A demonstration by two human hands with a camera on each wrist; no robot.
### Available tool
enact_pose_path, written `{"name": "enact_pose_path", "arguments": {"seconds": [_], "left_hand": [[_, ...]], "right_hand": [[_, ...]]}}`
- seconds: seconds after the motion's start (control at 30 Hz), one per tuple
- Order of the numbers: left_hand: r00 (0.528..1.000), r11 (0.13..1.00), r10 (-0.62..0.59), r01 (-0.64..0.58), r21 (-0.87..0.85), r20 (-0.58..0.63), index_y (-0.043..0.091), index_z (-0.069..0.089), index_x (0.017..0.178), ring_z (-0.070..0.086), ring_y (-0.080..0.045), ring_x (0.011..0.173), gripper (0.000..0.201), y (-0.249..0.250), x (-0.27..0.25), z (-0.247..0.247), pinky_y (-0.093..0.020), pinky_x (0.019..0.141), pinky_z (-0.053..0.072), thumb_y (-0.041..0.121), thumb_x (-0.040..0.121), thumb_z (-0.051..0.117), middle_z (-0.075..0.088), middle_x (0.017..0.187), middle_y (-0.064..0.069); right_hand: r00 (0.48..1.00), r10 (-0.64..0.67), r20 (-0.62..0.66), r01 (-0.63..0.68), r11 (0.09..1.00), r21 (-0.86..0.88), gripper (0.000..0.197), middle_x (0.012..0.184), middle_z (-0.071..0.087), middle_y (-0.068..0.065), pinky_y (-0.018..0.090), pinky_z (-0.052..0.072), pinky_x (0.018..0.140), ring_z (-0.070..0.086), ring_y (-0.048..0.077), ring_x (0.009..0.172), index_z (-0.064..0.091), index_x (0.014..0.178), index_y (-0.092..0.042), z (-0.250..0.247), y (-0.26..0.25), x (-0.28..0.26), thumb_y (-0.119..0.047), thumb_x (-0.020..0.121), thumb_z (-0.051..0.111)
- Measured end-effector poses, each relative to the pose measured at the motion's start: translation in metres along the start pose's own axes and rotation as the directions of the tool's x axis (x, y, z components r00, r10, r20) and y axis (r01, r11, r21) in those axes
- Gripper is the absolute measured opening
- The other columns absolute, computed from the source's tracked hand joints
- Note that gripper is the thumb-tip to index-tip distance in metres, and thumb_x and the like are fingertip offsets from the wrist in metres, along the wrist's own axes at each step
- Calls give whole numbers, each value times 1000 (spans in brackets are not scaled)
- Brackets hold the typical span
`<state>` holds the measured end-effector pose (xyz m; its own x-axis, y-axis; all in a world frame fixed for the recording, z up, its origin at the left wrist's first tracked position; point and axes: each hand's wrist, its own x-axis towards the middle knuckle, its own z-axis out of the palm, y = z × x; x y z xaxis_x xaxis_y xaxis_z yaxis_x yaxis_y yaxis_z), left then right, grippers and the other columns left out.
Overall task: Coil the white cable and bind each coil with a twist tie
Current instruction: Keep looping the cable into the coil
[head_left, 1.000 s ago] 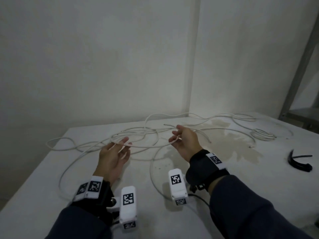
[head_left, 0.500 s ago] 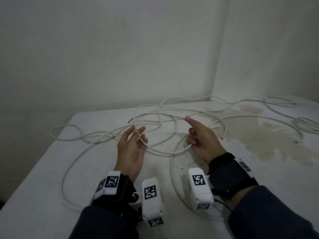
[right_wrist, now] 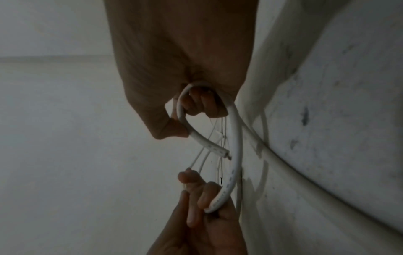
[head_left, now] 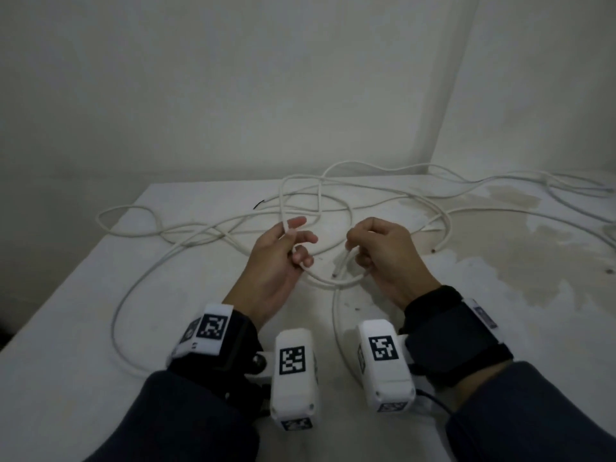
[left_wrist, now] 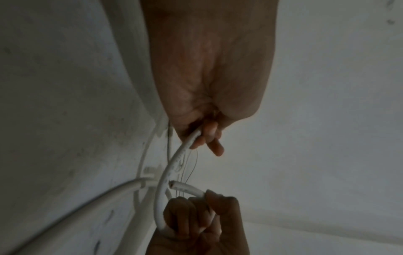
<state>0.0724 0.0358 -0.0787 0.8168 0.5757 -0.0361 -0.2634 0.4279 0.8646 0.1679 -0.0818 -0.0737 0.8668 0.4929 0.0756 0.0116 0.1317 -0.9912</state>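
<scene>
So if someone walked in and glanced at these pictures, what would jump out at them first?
First, the two hands in the middle of the table: the left hand and right hand both grip the white cable, which sags in a short curve between them, its cut end poking out by the right hand. Behind them, the rest of the cable sprawls in loose loops over the white table, and a brownish stain marks its right side.

Bare workroom or test space by the look of it, my bench a stained white table (head_left: 500,261) pushed into a corner, plain white walls (head_left: 233,95), loose cable (head_left: 140,225) sprawled across it, dim light
</scene>
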Motion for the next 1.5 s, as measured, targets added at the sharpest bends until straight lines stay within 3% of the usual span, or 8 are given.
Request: {"name": "enact_pose_path", "arguments": {"seconds": [0.3, 0.5, 0.63, 0.83, 0.97, 1.23, 1.4, 1.5], "left_hand": [[990, 989, -88, 72, 131, 114, 6, 45, 116, 35, -9, 50, 22, -3, -12, 9, -17, 43, 29, -1, 95, 46, 55, 66, -4], [992, 995, -78, 84, -58, 101, 3, 47, 103, 34, -6, 41, 13, 1, -16, 10, -14, 38, 28, -4, 97, 38, 45, 66, -9], [999, 991, 25, -22, -132, 20, 4, 50, 96, 38, -7, 45, 19, 3, -15, 7, -15, 43, 32, -2, 99, 32, 43, 67, -8], [999, 996, 33, -34, -76, -13, 1, 50, 113, 40, -13, 59, 20, -2, -13, 8, -32, 76, 44, 1, 100, 34, 47, 72, -7], [998, 994, 67, -65, 84, -21, 6, 61, 96, 46, -11, 60, 21, -2, -12, 6, -23, 64, 41, 2, 98, 40, 53, 74, -1], [999, 1000, 8, -7, -22, 45, 0, 62, 105, 63, -10, 63, 23, -1, -13, 4, -18, 57, 52, 9, 99, 42, 67, 77, -6], [999, 1000, 6, -6, -9, 53, 2, 62, 97, 59, -6, 53, 18, 1, -17, 7, -16, 49, 48, 13, 98, 47, 65, 62, 1], [998, 1000, -10, 9, 13, 60, 3, 62, 85, 54, -9, 63, 16, 0, -18, 6, -16, 55, 50, 11, 95, 52, 60, 68, -1]], "right_hand": [[984, -38, 173, 56, 993, -102, 21, 63, 59, 3, 22, 42, 58, 54, 11, 58, 58, 78, -10, 7, -9, -10, 8, 75, 68], [979, 49, 198, -100, 961, 258, 6, 75, 56, 4, 23, 48, 70, 55, 14, 69, 60, 88, -8, 6, -20, -15, -5, 89, 56], [914, 145, 378, -101, 986, -135, 24, 84, 67, 10, 29, 51, 70, 64, 18, 72, 54, 106, -14, 9, -15, -25, -11, 86, 67], [939, 72, 337, 16, 967, -253, 38, 80, 67, 11, 29, 53, 70, 67, 18, 72, 52, 106, -10, 9, -17, -26, -8, 77, 77], [941, 99, 324, -12, 966, -260, 39, 78, 67, 12, 29, 52, 68, 63, 19, 69, 54, 111, -9, 7, -16, -26, -7, 78, 75], [894, 152, 421, -87, 981, -171, 34, 72, 62, 0, 27, 47, 63, 55, 13, 63, 54, 106, -22, 3, -18, -22, 7, 86, 58], [846, 207, 492, -164, 978, -130, 47, 68, 55, 3, 29, 48, 64, 52, 15, 64, 53, 123, -21, -7, -21, -20, 11, 88, 52], [884, 165, 436, -135, 986, -100, 44, 72, 56, 4, 26, 48, 63, 53, 13, 62, 58, 117, -21, -11, -26, -19, 11, 88, 50]]}}
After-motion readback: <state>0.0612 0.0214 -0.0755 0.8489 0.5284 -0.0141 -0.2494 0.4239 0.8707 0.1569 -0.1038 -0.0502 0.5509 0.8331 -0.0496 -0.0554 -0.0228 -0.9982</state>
